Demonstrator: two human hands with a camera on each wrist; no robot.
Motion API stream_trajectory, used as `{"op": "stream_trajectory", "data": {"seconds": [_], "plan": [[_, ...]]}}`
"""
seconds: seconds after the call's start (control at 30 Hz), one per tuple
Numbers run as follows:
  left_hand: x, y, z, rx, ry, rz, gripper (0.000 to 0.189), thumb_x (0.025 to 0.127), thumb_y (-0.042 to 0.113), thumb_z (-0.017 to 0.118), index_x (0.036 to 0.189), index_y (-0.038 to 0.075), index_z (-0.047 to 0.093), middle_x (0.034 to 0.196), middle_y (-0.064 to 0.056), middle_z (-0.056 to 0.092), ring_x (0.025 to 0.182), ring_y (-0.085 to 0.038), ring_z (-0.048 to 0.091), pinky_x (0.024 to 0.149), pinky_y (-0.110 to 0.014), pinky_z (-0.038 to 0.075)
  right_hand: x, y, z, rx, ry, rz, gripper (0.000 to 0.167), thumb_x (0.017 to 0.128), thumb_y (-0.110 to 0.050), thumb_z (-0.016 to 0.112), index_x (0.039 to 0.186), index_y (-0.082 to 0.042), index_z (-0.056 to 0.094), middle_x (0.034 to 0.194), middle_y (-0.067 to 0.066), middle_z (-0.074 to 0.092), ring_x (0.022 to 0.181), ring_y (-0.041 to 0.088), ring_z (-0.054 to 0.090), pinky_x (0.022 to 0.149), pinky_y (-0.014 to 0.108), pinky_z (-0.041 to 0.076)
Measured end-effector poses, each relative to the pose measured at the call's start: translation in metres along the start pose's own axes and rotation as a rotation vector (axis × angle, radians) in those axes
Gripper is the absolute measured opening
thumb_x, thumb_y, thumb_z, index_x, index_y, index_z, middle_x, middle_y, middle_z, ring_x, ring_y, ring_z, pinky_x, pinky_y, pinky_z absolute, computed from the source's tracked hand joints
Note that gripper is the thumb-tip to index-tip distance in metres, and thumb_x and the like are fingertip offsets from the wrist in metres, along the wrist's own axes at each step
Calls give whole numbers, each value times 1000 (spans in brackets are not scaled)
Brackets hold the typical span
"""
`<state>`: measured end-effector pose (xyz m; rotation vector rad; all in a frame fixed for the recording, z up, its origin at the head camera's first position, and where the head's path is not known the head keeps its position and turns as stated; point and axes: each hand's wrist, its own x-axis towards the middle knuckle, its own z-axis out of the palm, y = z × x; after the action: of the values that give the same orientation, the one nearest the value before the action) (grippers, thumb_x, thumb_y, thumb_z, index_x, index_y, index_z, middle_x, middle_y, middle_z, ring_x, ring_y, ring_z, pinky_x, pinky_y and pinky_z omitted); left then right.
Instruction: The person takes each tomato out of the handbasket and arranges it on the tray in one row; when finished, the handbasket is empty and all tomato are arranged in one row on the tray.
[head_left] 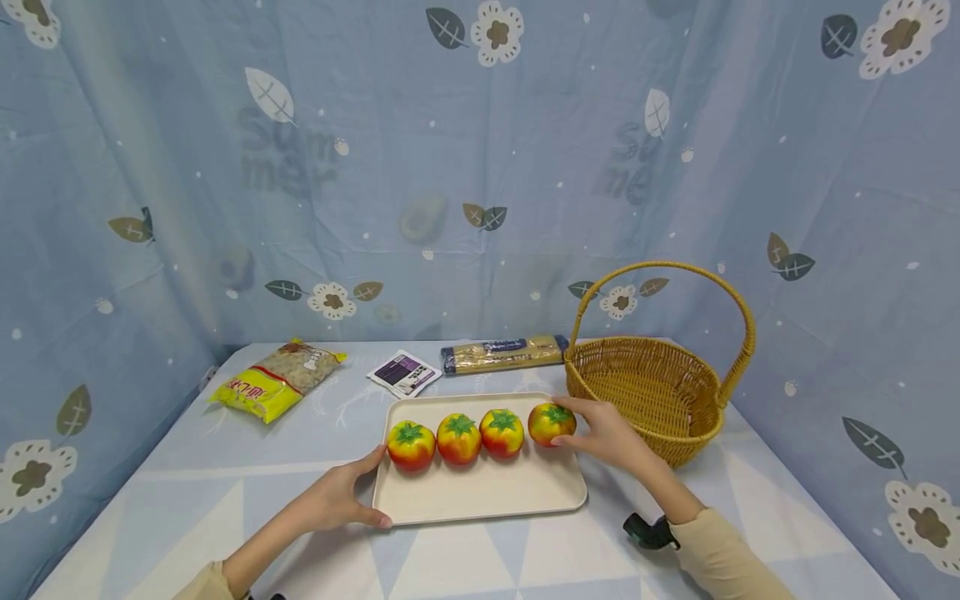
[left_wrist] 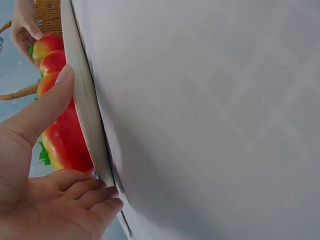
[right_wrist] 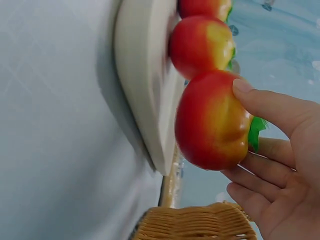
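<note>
Several red-and-yellow tomatoes with green leafy tops stand in a row on a cream tray (head_left: pixel 480 500). With thumb and fingers, my right hand (head_left: pixel 611 435) holds the rightmost tomato (head_left: pixel 550 423); the right wrist view shows the thumb on one side of this tomato (right_wrist: pixel 212 122) and the fingers on the other. At the tray's left edge is my left hand (head_left: pixel 335 497), its thumb near the front corner and its fingers beside the leftmost tomato (head_left: pixel 411 447). The left wrist view has that hand's fingers spread along the tray rim (left_wrist: pixel 90 110).
A wicker basket (head_left: pixel 645 387) with a tall handle stands right of the tray. Behind the tray lie a pasta packet (head_left: pixel 504 356) and a small purple-and-white packet (head_left: pixel 405 373). A yellow snack bag (head_left: pixel 279 379) lies at the back left. Blue curtains (head_left: pixel 480 167) surround the table.
</note>
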<state>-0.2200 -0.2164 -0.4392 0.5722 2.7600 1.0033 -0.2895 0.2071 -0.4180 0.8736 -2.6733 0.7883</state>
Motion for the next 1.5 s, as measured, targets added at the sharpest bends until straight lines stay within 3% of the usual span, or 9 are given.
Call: {"op": "stream_trajectory", "data": {"seconds": [0.7,1.5], "plan": [[-1,-2,0,8,3,9,114,62,41,89,145,-11,30,144,-30,38,131,-48,36,107,-58,31,1,4,19,-20,-17,32,61,79,-29,80,129,1,60,126,17,62,115,32,59,97,44,49],[-5,2,-1,9,5,53,111,64,37,89,144,-13,30,144,-31,38,131,-49,36,106,-59,30,0,4,11,-27,15,-4,67,79,-36,79,131,1,58,127,16,62,115,34,58,95,47,50]]}}
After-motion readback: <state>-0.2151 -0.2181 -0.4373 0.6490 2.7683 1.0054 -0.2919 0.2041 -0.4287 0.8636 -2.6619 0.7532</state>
